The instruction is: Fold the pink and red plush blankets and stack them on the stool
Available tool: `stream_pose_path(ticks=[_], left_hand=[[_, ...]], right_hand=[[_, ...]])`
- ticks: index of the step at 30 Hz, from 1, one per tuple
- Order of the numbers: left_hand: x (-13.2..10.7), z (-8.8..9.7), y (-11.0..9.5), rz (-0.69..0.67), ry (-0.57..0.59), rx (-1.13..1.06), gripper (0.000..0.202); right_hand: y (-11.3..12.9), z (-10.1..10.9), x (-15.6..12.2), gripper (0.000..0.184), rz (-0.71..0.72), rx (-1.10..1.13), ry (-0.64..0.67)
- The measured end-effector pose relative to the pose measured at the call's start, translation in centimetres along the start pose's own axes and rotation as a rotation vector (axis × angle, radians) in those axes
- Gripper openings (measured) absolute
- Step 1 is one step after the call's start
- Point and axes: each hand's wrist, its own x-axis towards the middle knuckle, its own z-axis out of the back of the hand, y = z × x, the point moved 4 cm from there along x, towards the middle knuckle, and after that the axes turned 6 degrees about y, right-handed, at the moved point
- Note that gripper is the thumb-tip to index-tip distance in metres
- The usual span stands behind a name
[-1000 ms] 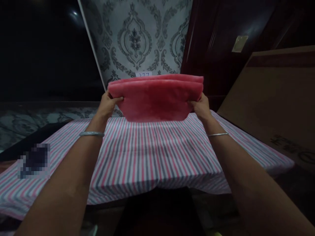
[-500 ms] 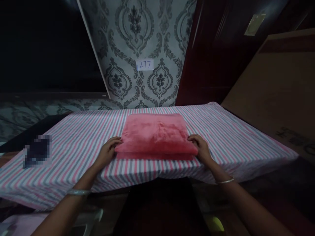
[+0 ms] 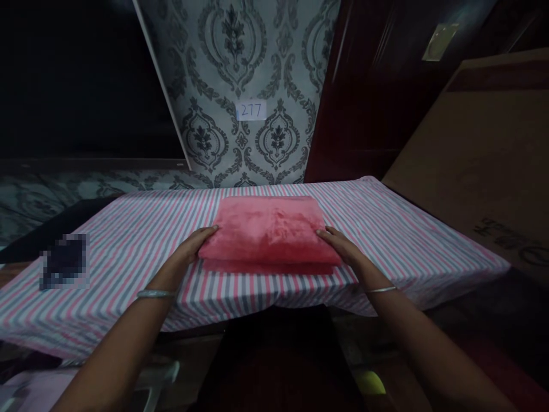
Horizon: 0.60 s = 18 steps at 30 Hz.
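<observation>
A folded pink plush blanket [image 3: 268,229] lies near the front edge of the table, its layers showing along the near side. At its left edge, my left hand [image 3: 199,243] grips it with the thumb on top and the other fingers tucked beside or under it, mostly hidden. My right hand [image 3: 343,246] holds the opposite edge the same way, thumb resting on the plush surface. Beneath the blanket spreads a striped tablecloth [image 3: 407,240] in pink, white and grey.
A dark pixelated item [image 3: 64,260] lies on the table's left part. Behind hangs a large black screen [image 3: 86,80]; a paper marked 277 [image 3: 251,110] is on the patterned wall. A big cardboard box [image 3: 480,143] stands at the right. Below the table edge shows something yellow-green [image 3: 371,382].
Both hands have shifted up and inward along the blanket's sides, and their thumbs now lie on top of it. The blanket has hardly moved; the view has shifted slightly.
</observation>
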Motion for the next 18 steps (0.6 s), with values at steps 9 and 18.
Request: stream_pose_path(ticks=[9,18], left_hand=[[1.5,0.3,0.3,-0.002,-0.018,-0.114,0.076],[1.3,0.8,-6.0,-0.426,0.031,-0.102,0.090]], right_hand=[[1.3,-1.4,1.1,0.049,0.044,0.241,0.124],[7.8,1.2,2.7,0.062,0.367,0.134,-0.023]])
